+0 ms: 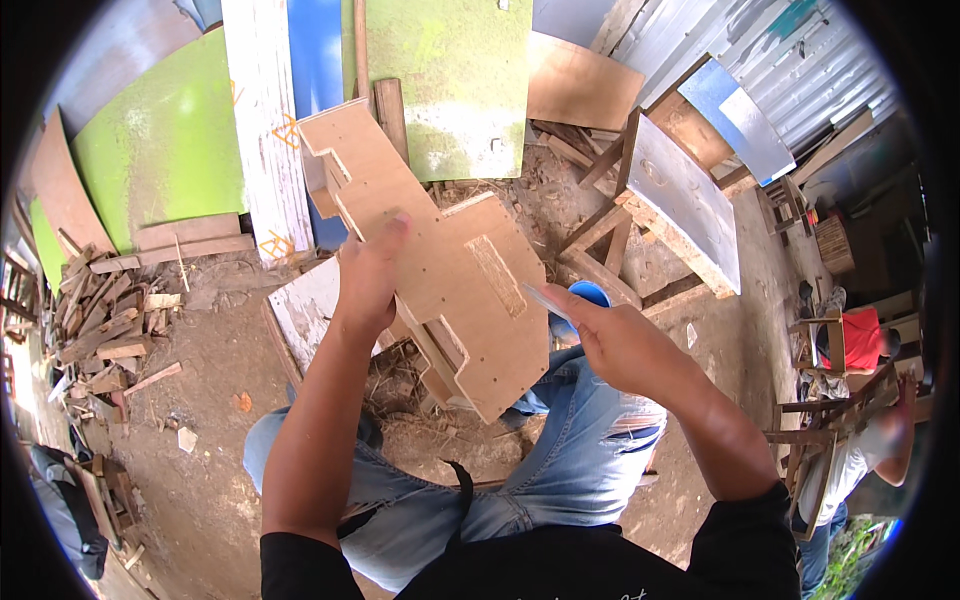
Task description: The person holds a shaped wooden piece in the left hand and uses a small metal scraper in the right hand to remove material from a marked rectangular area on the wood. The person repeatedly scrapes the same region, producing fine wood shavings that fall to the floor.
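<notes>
Head view: one notched plywood assembly (440, 235), tan, box-like, broad face upward, dotted with small dark fastener marks; location, held up in front of the person, over the blue jeans (590, 415) and dirt floor (215, 370). Left hand (370, 275): gripping the assembly's left edge, thumb laid on the upper face, other fingers largely hidden. Right hand (618, 338): closed on a thin, pale flat tool (546, 298), exact kind not tellable, its tip at or just beside the assembly's right edge, contact unconfirmed; blue round container (592, 292) visible just behind. Handling, as judged: left grip best firm and clear of the tool's path; tool best kept flat, with light, even pressure, easing off at corners and notches, where thin ply may chip; a lower end braced against the thigh would limit twisting. Orientation: long axis diagonal, upper left to lower right; narrower end pointing away from the person, toward the white-painted plank (262, 130); opposite end pointing back toward the legs, slightly right; rough-edged slot (496, 276) in the upper face, roughly parallel to that axis
</notes>
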A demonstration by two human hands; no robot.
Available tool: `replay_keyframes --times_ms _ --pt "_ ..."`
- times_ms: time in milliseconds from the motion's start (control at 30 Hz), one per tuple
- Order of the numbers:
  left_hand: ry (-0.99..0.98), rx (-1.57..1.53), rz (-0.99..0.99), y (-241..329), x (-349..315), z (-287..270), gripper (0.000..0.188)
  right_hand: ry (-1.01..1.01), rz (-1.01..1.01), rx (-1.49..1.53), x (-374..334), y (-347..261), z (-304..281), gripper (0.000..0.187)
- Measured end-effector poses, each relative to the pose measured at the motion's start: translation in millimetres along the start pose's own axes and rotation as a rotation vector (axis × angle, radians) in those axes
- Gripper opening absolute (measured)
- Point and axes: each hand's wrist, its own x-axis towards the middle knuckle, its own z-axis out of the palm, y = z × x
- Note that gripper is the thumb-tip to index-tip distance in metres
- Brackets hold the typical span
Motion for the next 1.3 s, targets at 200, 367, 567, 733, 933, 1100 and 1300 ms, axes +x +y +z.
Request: replay_keyframes --times_ms 200,367,567,733,933,1100,1300 --pt "0.014 0.024 -0.001 -1 0 0 0.038 -0.039 0.026 -0.034 0 1 4 0.055" --pt "0.012 0.004 0.000 -1 0 0 0.037 -0.022 0.037 -0.059 -2 0 9 0.058" --pt "0.054 -0.020 -0.014 -1 -3 3 0.036 -0.072 0.124 -0.155 -6 -14 6 0.061" --pt "0.104 -0.012 -0.035 -2 -4 6 0.036 -0.142 0.158 -0.151 -4 -24 -1 0.064" --pt "0.102 0.031 -0.064 2 -8 9 0.040 -0.196 0.133 -0.146 2 -25 -6 0.065" --pt "0.078 0.002 -0.088 3 -11 10 0.041 -0.187 0.065 -0.118 6 -12 -5 0.065" --pt "0.036 -0.052 -0.050 2 -10 8 0.040 -0.304 0.097 0.201 27 18 -14 0.057"
